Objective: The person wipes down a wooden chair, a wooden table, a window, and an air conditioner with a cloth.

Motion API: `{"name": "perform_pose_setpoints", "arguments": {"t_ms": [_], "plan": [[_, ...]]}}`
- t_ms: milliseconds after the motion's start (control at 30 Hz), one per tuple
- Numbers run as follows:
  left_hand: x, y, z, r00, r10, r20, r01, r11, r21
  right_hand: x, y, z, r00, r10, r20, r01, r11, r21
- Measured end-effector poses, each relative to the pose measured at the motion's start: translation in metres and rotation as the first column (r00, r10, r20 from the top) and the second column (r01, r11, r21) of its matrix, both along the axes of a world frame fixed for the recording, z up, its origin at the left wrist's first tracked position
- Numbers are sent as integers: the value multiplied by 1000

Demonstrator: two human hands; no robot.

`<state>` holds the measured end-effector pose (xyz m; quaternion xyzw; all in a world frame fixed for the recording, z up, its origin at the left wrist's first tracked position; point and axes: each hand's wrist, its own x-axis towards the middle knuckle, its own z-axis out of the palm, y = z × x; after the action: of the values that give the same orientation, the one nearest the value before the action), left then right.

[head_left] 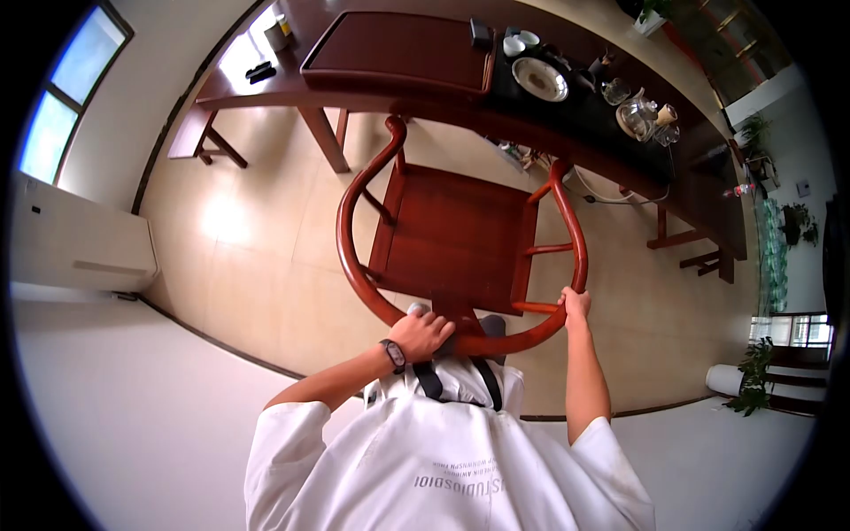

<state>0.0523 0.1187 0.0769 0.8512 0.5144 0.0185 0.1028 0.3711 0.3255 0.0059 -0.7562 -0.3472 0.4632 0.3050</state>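
Note:
A reddish-brown wooden armchair (460, 234) with a curved, rounded top rail stands before me, its seat facing the long table. My left hand (422, 334), with a dark band at the wrist, lies over the back of the rail, fingers closed over the wood. On the right side of the same rail, my right hand (575, 303) is wrapped around the curved armrest. A small pale shape shows just past my left knuckles; I cannot tell what it is.
Beyond the chair runs a dark wooden table (407, 108) with a large tea tray (403, 49), a round metal dish (540, 80), cups and a glass teapot (636, 115). Benches stand at both ends. A white cabinet (80, 239) is at left, a potted plant (754, 376) at right.

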Motion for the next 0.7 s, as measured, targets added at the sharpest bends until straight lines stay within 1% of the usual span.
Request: {"name": "perform_pose_setpoints", "arguments": {"t_ms": [33,67,100,200,267,300,400,433,500,567,633,700], "plan": [[3,-1,-2,1000,14,-26,-15,999,-43,1,0,2,1000,-9,-14,9,1000,-10],[2,-2,-4,1000,20,8,-19,997,-71,1,-1,4,1000,-6,-27,5,1000,-8],[3,-4,-9,999,36,16,-36,999,-18,3,-4,6,1000,3,-18,-4,1000,-18],[-4,-5,-13,998,38,52,-39,999,15,1,-2,8,1000,-7,-29,6,999,-33],[-17,-6,-8,988,-64,141,36,981,191,2,-2,7,999,1,-34,-3,999,-36],[-24,-5,-9,988,-61,141,32,980,197,3,-1,6,999,2,-40,-4,999,-39],[-52,-3,-13,971,-152,182,78,929,362,3,0,4,998,0,-56,-1,1000,-16],[-62,-2,-15,967,-155,202,74,929,362,4,-1,4,998,7,-59,-8,1000,-14],[-88,2,-19,970,-169,174,113,949,293,4,-2,2,999,-9,-47,9,1000,-7],[-111,9,-18,964,-204,171,151,948,279,5,-1,0,999,-2,-48,1,1000,-11],[-126,17,-20,949,-253,187,188,932,309,7,-1,-1,999,3,-41,-4,1000,-21],[-139,19,-18,952,-248,179,192,941,280,6,-1,0,998,19,-52,-20,1000,-17]]}}
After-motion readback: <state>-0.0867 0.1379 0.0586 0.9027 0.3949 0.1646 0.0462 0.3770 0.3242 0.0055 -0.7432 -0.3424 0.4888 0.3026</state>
